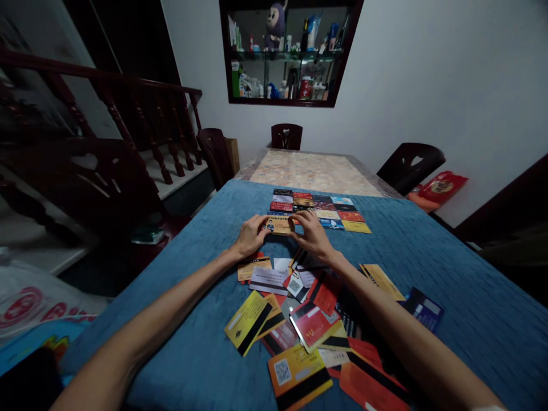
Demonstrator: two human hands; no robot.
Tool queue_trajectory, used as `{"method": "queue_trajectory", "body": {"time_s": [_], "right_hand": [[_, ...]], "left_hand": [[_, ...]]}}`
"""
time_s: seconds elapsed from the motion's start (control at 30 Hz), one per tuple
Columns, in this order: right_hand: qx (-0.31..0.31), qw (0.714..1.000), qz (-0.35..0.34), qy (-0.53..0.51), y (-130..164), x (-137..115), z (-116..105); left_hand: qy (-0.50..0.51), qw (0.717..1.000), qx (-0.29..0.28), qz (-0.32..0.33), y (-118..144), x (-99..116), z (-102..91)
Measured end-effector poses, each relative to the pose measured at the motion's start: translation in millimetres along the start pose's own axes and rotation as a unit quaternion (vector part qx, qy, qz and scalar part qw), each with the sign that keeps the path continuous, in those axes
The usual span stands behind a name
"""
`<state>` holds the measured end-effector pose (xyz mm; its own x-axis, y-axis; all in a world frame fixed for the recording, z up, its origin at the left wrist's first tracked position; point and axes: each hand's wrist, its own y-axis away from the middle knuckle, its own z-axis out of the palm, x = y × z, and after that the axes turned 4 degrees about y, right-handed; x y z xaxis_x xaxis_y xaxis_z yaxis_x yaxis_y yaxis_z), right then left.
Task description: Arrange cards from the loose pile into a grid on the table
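A gold VIP card (280, 226) is pinched by its two short ends between my hands. My left hand (252, 235) grips its left end and my right hand (311, 233) its right end, thumbs and fingers closed. Just beyond lie cards in neat rows, among them a yellow card (357, 226) at the near right corner; my hands hide part of the front row. Nearer to me is a loose, overlapping pile, with a yellow card with a black stripe (247, 322), a red card (317, 324) and an orange card with a QR code (298, 374).
A blue cloth (184, 302) covers the near part of the table, and the bare marble-look top (308, 168) shows at the far end. Dark chairs (411, 165) stand around it. A gold card (383, 281) and a dark blue card (423, 308) lie right of my right forearm.
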<state>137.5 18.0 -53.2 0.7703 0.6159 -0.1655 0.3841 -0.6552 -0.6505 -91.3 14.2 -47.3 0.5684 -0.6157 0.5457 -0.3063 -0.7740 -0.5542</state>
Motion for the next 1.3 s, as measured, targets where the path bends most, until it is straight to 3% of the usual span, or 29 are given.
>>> {"method": "queue_trajectory", "body": {"time_s": [0.37,0.67,1.3], "right_hand": [[-0.02,0.996,0.052,-0.076,5,8,26],[-0.04,0.995,0.06,-0.072,11,9,31],[-0.061,0.991,0.106,-0.06,12,7,33]], "left_hand": [[-0.041,0.997,-0.055,0.023,-4,-25,9.2],[-0.053,0.994,-0.083,0.055,1,-20,8.7],[-0.034,0.995,-0.09,0.033,-3,-25,8.9]]}}
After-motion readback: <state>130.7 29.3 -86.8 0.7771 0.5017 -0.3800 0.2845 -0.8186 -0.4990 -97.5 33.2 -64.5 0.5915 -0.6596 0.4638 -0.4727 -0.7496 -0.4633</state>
